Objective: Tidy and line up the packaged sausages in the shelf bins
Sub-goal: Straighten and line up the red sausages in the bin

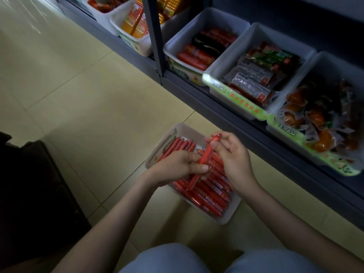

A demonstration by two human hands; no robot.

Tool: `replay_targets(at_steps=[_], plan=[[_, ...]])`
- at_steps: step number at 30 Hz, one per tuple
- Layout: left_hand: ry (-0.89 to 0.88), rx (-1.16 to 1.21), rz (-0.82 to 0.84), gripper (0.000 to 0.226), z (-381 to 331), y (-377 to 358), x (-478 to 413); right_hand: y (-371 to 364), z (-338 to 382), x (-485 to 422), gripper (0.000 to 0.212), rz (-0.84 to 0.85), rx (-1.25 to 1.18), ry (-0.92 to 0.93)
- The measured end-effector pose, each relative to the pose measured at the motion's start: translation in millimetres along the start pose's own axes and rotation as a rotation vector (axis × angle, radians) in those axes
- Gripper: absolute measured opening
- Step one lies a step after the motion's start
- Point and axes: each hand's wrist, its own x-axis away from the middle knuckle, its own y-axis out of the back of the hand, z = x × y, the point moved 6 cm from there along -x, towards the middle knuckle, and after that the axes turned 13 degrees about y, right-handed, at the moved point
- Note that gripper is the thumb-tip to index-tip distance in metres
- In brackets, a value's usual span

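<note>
Single view here, head-worn and wide-angle. Looks forward and steeply down. Sits close over the left hand (177, 166) and right hand (232, 158), a shade below centre, with the floor bin (229, 214) under them. Catches the shelf bins (222, 18) from twelve round to three o'clock. Takes in knees (169, 257) at six, floor tiles (78, 107) toward ten.

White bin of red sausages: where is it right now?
Head view, lower centre: the white bin sits on the tiled floor in front of the shelf, under the left hand and right hand, which hold one red sausage.
</note>
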Motion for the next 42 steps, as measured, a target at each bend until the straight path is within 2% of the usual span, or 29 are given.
replay_targets(at_steps=[2,4,6,9,15,18,20,21,23,25,27,28,31,33,37,40,42], plan=[[0.016,0.131,0.062,0.015,4.2,-6.7,0.3,-2.0,2.1,2.3,0.022,0.010,0.028,0.015],[0.016,0.354,0.094,0.018,0.9,-12.5,1.3,-6.2,4.9,5.2,0.042,0.156,0.370,0.137],[0.043,0.674,0.089,0.019,-2.0,-12.6,2.2,-20.1,6.3,11.8,0.049,0.373,0.675,0.328],[0.048,0.955,0.083,0.020,-2.5,-7.9,4.6,-25.7,3.9,20.2,0.048,0.520,0.762,0.517],[0.086,1.181,0.150,0.017,-7.4,-11.6,11.4,-20.5,16.0,43.4,0.043,0.611,0.856,0.962],[0.133,1.027,0.111,0.020,-6.3,-17.6,10.3,-24.3,21.5,47.9,0.031,0.618,0.886,1.098],[0.202,0.611,-0.055,0.027,1.8,-17.8,9.9,-20.8,31.1,38.4,0.025,0.515,0.799,0.955],[0.210,0.337,-0.183,0.033,6.4,-12.5,11.0,-15.2,37.0,29.9,0.024,0.401,0.716,0.777],[0.083,-0.085,-0.431,0.043,4.3,-1.0,18.2,-1.5,38.2,16.6,0.023,0.176,0.428,0.387],[-0.091,-0.206,-0.410,0.044,-4.6,-3.7,24.3,4.2,31.2,8.4,0.021,0.054,0.161,0.176],[-0.176,-0.191,-0.324,0.026,-9.4,-11.7,26.0,1.2,29.0,4.6,0.021,0.012,0.050,0.098],[-0.188,-0.102,-0.300,0.020,-9.2,-13.1,24.5,-1.8,28.9,4.4,0.023,0.012,0.022,0.082],[-0.106,0.416,-0.078,0.023,-0.1,-15.9,13.6,-14.9,25.3,6.6,0.041,0.110,-0.054,0.041],[-0.062,0.633,0.091,0.032,5.2,-19.1,10.2,-22.2,19.7,9.8,0.047,0.183,-0.129,-0.014],[-0.074,0.775,0.277,0.036,11.5,-16.6,10.8,-28.7,9.3,12.9,0.033,0.293,-0.255,-0.126],[-0.060,0.780,0.313,0.039,12.8,-13.8,8.4,-30.4,3.9,12.1,0.024,0.377,-0.289,-0.181],[-0.019,0.780,0.296,0.036,15.6,-9.2,2.6,-25.9,-3.9,6.9,0.025,0.348,-0.315,-0.210]])
